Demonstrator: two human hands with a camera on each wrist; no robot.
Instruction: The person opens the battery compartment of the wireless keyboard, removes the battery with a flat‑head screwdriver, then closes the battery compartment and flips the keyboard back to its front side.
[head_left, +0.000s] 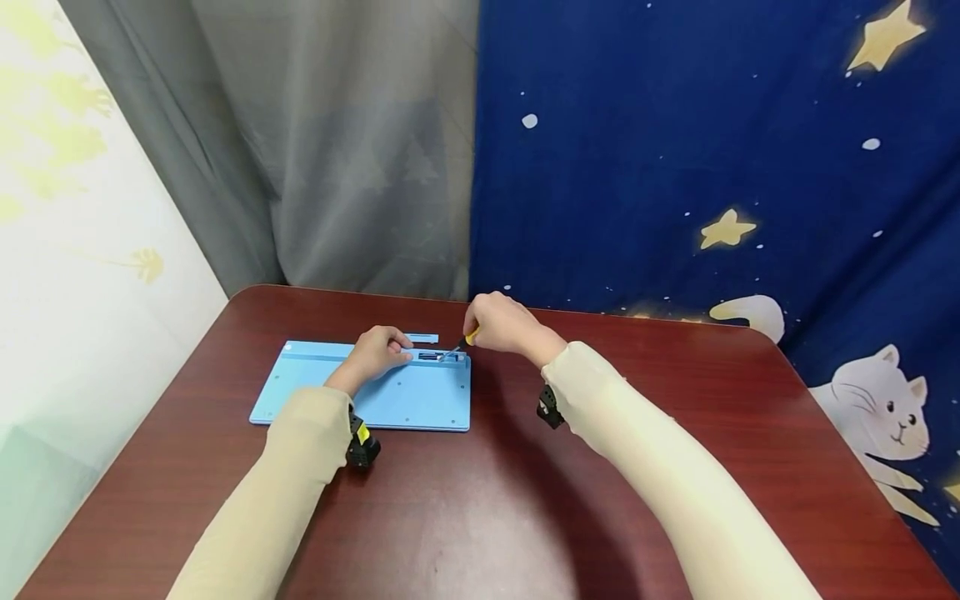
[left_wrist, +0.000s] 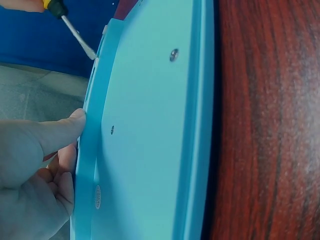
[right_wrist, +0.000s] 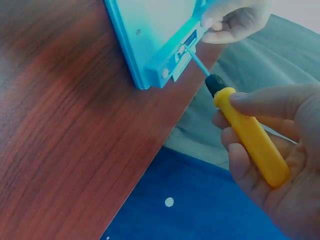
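A light blue keyboard [head_left: 408, 400] lies underside up on the table, with small screws showing. An uncovered battery slot [head_left: 431, 357] is set in its raised far edge. With thumb and curled fingers, my left hand [head_left: 375, 352] grips that edge just left of the slot; the left wrist view shows the thumb [left_wrist: 62, 131] on it. My right hand [head_left: 504, 323] holds a screwdriver by its yellow handle [right_wrist: 255, 145], slanted down from the right. The screwdriver's metal shaft [right_wrist: 200, 64] reaches the slot, where its tip meets a small light-coloured part that I cannot make out.
A slim blue cover [head_left: 423, 338] lies behind the keyboard on the dark red wooden table [head_left: 465, 517]. Beyond the table's back edge hang a grey curtain [head_left: 375, 167] and a blue curtain with stars [head_left: 637, 167]. A pale patterned wall [head_left: 90, 275] stands at the left.
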